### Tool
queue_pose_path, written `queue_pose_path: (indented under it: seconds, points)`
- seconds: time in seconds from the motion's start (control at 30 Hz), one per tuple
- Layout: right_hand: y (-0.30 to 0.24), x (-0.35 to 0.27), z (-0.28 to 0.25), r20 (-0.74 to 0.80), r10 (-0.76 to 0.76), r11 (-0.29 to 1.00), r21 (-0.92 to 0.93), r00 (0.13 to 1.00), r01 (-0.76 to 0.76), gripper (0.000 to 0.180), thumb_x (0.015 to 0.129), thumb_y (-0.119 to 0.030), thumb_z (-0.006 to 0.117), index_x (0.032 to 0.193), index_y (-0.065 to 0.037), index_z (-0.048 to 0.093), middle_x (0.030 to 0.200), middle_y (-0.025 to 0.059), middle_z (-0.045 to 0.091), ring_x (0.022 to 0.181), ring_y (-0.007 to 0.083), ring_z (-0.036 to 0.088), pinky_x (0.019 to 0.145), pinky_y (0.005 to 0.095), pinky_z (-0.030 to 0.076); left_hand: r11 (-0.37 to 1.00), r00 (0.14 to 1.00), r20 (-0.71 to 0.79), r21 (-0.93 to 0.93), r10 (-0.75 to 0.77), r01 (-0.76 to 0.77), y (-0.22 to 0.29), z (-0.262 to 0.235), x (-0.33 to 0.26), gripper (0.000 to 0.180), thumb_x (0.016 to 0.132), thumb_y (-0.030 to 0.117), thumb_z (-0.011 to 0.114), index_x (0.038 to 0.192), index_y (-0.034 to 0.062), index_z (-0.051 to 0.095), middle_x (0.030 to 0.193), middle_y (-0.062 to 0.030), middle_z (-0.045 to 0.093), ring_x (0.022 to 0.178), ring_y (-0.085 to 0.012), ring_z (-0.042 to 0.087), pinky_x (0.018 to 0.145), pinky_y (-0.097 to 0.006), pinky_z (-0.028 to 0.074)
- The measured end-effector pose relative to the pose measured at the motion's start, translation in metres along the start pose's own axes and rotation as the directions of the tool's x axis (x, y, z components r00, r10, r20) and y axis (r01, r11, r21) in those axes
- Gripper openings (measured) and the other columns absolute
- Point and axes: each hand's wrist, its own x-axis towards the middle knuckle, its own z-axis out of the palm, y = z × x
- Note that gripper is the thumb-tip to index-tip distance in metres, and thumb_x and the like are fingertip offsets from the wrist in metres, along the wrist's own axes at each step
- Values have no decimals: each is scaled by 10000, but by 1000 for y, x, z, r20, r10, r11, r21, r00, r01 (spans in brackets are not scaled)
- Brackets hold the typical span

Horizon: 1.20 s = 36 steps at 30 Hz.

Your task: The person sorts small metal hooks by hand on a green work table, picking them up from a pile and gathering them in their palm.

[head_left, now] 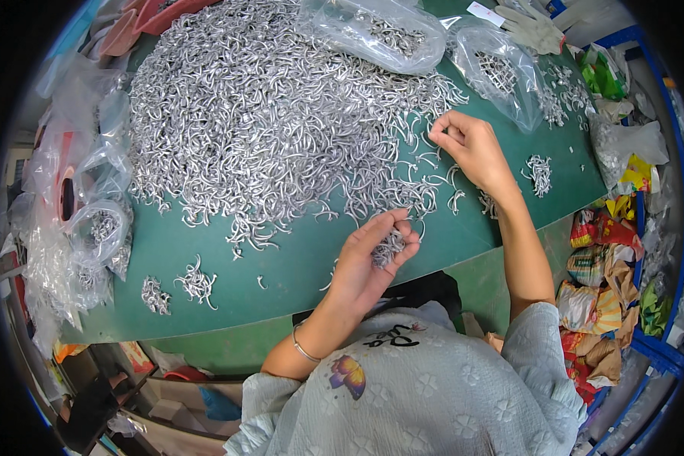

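Note:
A large heap of small curved silver metal pieces (258,114) spreads over the green table (319,304). At the heap's near edge my left hand (359,262) is cupped with its palm up, fingers curled round a small handful of the curved metal pieces (388,249). Farther right, my right hand (473,148) is over the thinly scattered pieces at the heap's right side. Its thumb and fingertips are pinched together; whatever may be between them is too small to make out. Small piles (539,175) of the same metal lie to its right.
Clear plastic bags of metal pieces (494,72) lie at the far right, beside a work glove (532,30). Plastic bags (91,228) crowd the left edge. Two small piles (196,283) sit near the front left. A blue rack (665,357) and colourful sacks (589,304) stand at right.

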Motion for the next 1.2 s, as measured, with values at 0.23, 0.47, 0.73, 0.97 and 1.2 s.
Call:
queue_pose_path:
  seconds: [0.23, 0.47, 0.73, 0.97, 1.2]
  points:
    - [-27, -33, -11, 284, 15, 937, 331, 959, -113, 68, 818, -76, 651, 870, -37, 632, 579, -85, 340, 554, 22, 303, 496, 217, 266, 999, 992, -124, -37, -26, 22, 3, 28, 1, 237, 946, 170, 495, 1069, -23, 557, 892, -71, 569, 863, -196, 579, 794, -312, 524]
    - [-4, -27, 18, 77, -55, 978, -197, 996, 69, 212, 801, -131, 659, 975, -62, 561, 522, 93, 406, 479, 258, 403, 491, 371, 326, 998, 997, 64, 36, -52, 50, -1, 1, -7, 203, 943, 189, 512, 1019, 11, 571, 844, -53, 540, 781, -152, 534, 645, -245, 473]
    - [-44, -40, 23, 243, -187, 937, -248, 952, 248, 277, 802, -179, 666, 1021, -66, 540, 563, 137, 525, 555, 336, 545, 510, 426, 390, 986, 997, 50, 158, -63, 54, -3, 11, -17, 222, 934, 234, 537, 938, 14, 564, 795, -53, 528, 727, -161, 531, 615, -259, 471]
    - [-22, -20, 28, 231, -303, 823, -426, 925, 376, 218, 769, -177, 666, 928, -72, 559, 569, 140, 569, 572, 363, 571, 521, 453, 426, 972, 981, 103, 188, -164, 143, -6, 5, -25, 320, 934, 282, 533, 701, 66, 501, 707, -57, 512, 616, -167, 508, 551, -273, 426]
    - [-9, -11, -7, -83, -157, 861, -500, 984, 95, 112, 792, -143, 628, 893, -97, 616, 511, 116, 516, 519, 328, 534, 512, 427, 393, 972, 985, 47, 175, -168, 157, -6, 7, -26, 357, 940, 299, 521, 661, 82, 475, 712, -67, 537, 607, -170, 525, 560, -269, 426]
